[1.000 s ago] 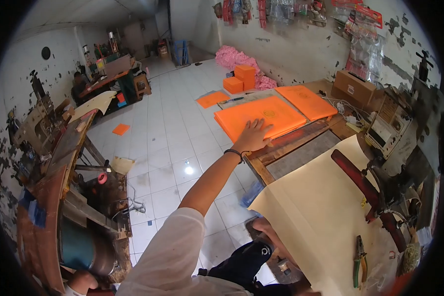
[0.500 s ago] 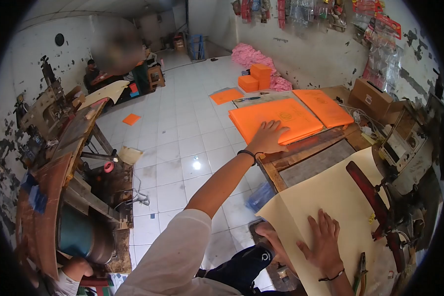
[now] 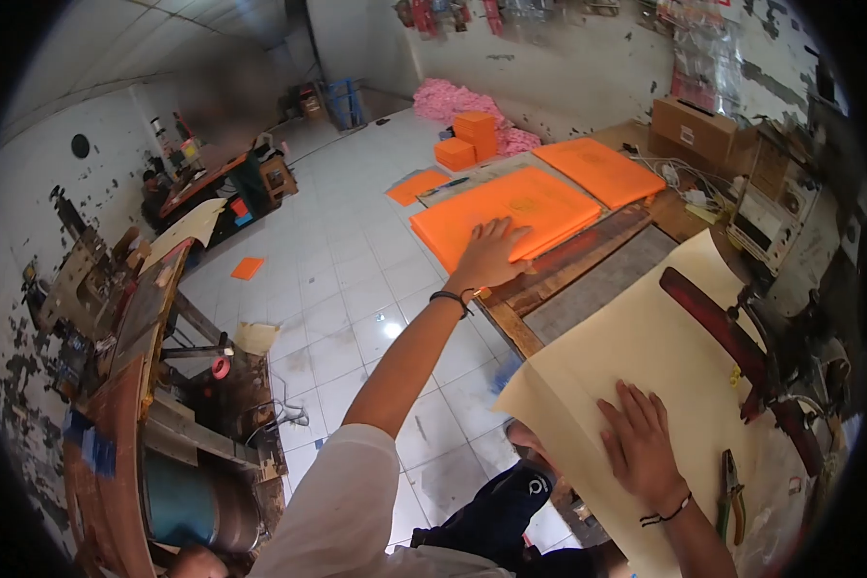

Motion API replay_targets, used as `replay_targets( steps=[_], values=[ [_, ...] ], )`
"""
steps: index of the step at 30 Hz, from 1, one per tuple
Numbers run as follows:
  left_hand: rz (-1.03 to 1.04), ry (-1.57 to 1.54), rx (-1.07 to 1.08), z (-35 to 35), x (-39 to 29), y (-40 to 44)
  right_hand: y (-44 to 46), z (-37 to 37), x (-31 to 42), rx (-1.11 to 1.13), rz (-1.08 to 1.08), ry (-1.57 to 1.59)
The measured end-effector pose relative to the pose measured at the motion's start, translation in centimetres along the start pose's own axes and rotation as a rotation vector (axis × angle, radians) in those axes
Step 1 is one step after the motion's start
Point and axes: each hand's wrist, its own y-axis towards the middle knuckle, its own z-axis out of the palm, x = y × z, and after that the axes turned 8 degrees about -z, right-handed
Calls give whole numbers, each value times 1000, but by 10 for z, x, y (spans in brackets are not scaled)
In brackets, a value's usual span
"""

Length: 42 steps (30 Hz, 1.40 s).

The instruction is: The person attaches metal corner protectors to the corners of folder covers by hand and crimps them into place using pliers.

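Note:
My left hand (image 3: 489, 252) lies with its fingers spread on the near corner of a stack of orange printed sheets (image 3: 539, 197) on the worktable. To its right is another orange stack (image 3: 597, 171). My right hand (image 3: 641, 445) rests palm down, fingers extended, on a large cream sheet (image 3: 588, 371) that covers the near part of the table. Pliers (image 3: 732, 496) with green and orange handles lie on that sheet, right of my right hand. A dark red machine arm (image 3: 713, 313) reaches over the sheet's right side.
A cardboard box (image 3: 694, 130) and tangled white cable (image 3: 689, 178) sit at the table's back. Orange blocks (image 3: 472, 135) and a pink heap (image 3: 453, 98) are on the floor by the wall. A wooden bench (image 3: 130, 366) with machines runs along the left; an orange sheet (image 3: 248, 268) lies on the tiles.
My view has tilted and turned slightly to the right, so the tables shift in the picture. My left hand stays on the orange stack. My right hand's thumb and fingers are closer together on the cream sheet.

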Motion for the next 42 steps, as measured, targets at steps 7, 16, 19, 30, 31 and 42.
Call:
replay_targets(
  steps=[7,16,19,30,31,42],
  values=[
    [-14,-3,52,-3,0,1,0,4,-3,13,36,15],
    [27,-8,66,2,5,2,-2,-2,-2,-8,15,49],
    [31,-14,80,-1,4,2,-1,-8,1,-20,16,68],
    [61,-91,24,-2,11,13,-7,5,-6,-42,1,33],
    [61,-102,10,-2,9,13,-8,4,-6,-42,1,35],
    [-60,-74,31,-11,-11,13,-8,4,-5,-53,-21,-4]
  ],
)
